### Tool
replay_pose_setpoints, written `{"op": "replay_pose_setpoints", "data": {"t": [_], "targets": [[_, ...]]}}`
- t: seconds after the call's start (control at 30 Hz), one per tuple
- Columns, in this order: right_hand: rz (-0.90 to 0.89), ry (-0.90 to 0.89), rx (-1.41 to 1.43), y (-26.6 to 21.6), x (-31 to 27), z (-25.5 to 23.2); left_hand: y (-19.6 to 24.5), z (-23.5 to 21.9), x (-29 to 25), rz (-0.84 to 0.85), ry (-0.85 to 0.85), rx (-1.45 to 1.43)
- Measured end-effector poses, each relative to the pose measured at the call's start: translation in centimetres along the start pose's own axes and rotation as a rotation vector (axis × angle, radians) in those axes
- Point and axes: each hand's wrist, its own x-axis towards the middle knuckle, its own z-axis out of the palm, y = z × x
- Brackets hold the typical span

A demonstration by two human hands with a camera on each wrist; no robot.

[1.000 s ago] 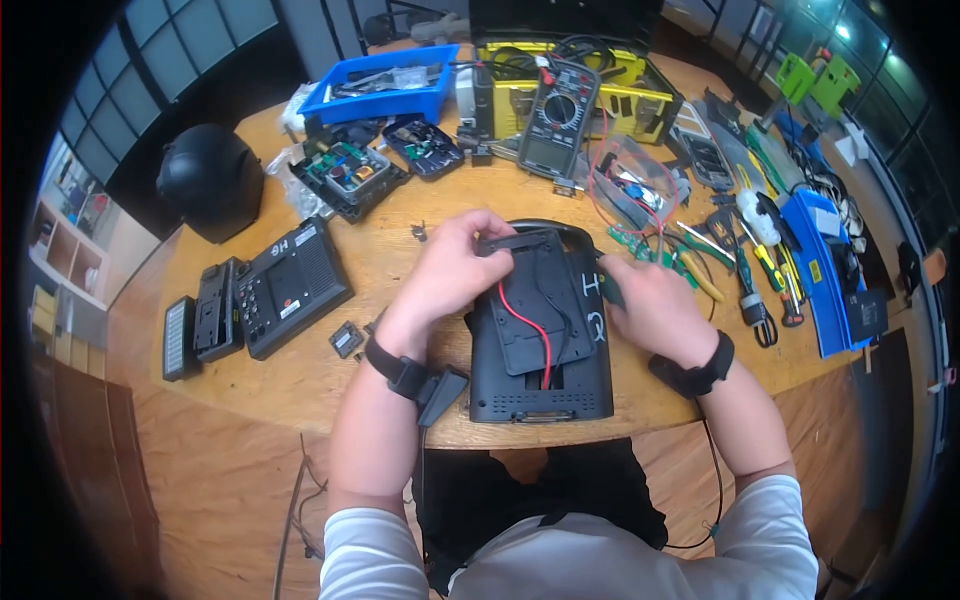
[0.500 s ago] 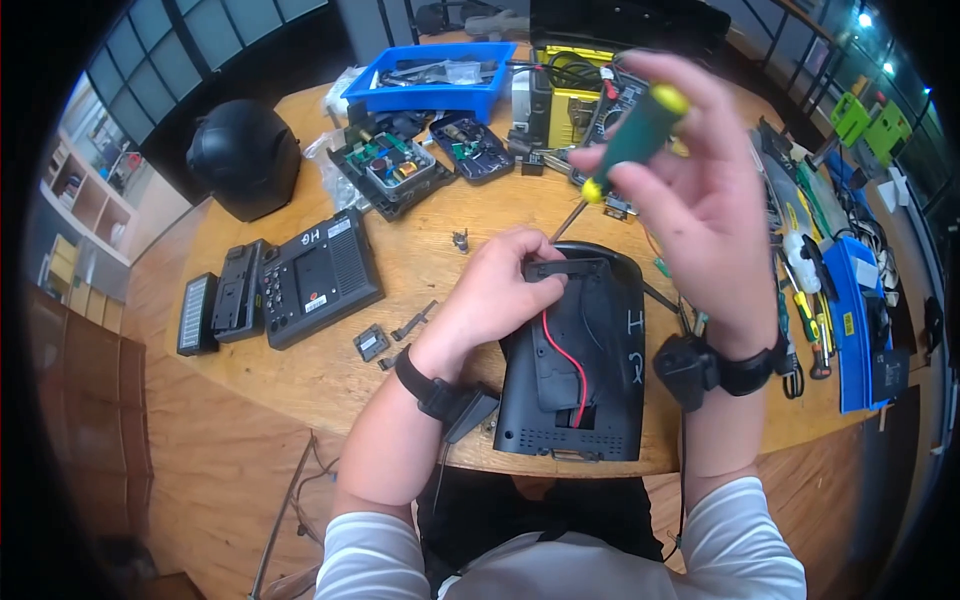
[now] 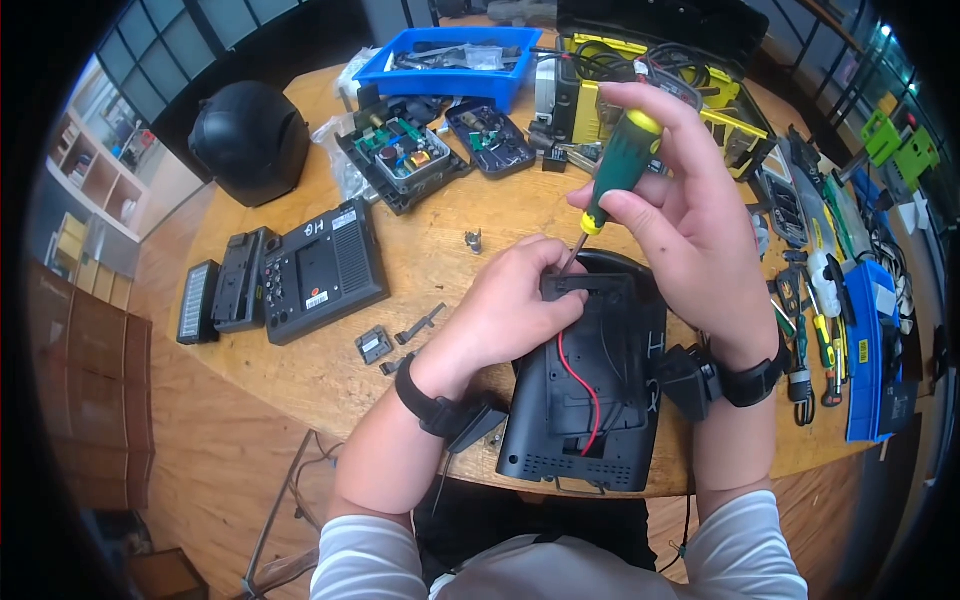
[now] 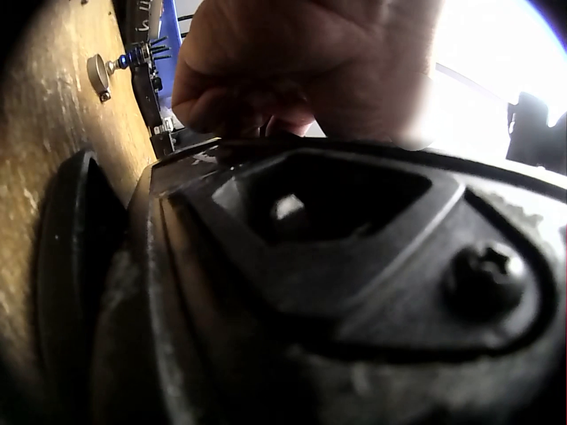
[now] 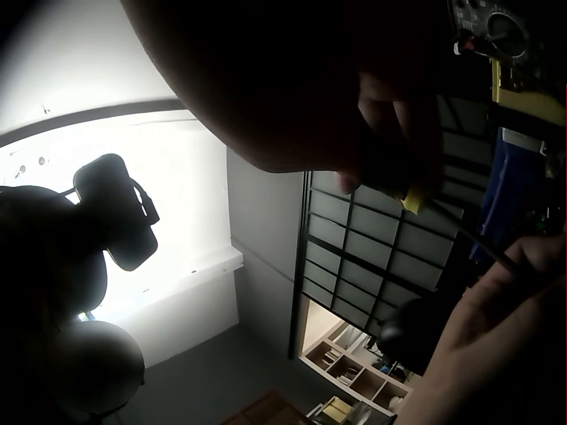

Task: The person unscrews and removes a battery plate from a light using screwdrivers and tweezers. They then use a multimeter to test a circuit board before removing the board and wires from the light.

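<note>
A black plastic housing (image 3: 520, 450) with white marker letters lies near the table's front edge. Over its back lies a black plate (image 3: 612, 385), and a red wire (image 3: 590, 395) runs down across it. My left hand (image 3: 505, 312) grips the plate's top end between thumb and fingers. In my right hand (image 3: 690, 235) is a green and yellow screwdriver (image 3: 618, 172), held upright with a slight tilt. Its shaft (image 3: 574, 252) reaches down to the left fingertips, which hide the tip. The right wrist view shows the screwdriver's yellow collar (image 5: 412, 199) in shade.
Left of the housing lie a black monitor-like unit (image 3: 320, 270) and small loose parts (image 3: 374, 345). Behind are an opened circuit-board case (image 3: 405, 160), a blue bin (image 3: 450, 65) and a yellow toolbox (image 3: 735, 130). Hand tools (image 3: 825, 340) and a blue tray (image 3: 868, 350) are at right.
My right hand has risen from the housing's right side with the screwdriver, then brought its shaft down at the left fingers. The left hand keeps its grip; the view has shifted.
</note>
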Motion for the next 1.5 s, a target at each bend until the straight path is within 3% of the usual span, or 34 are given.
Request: {"op": "replay_pose_setpoints", "data": {"t": [0.23, 1.23, 1.5], "targets": [[-0.012, 0.026, -0.027, -0.3, -0.1, 0.0, 0.4, -0.3, 0.0, -0.031, -0.065, 0.051], [-0.023, -0.034, -0.061, -0.5, -0.1, 0.0, 0.7, -0.5, -0.2, 0.015, -0.039, 0.095], [-0.02, -0.039, -0.122, -0.7, -0.2, -0.2, 1.8, -2.4, -0.5, -0.002, -0.031, 0.013]]}}
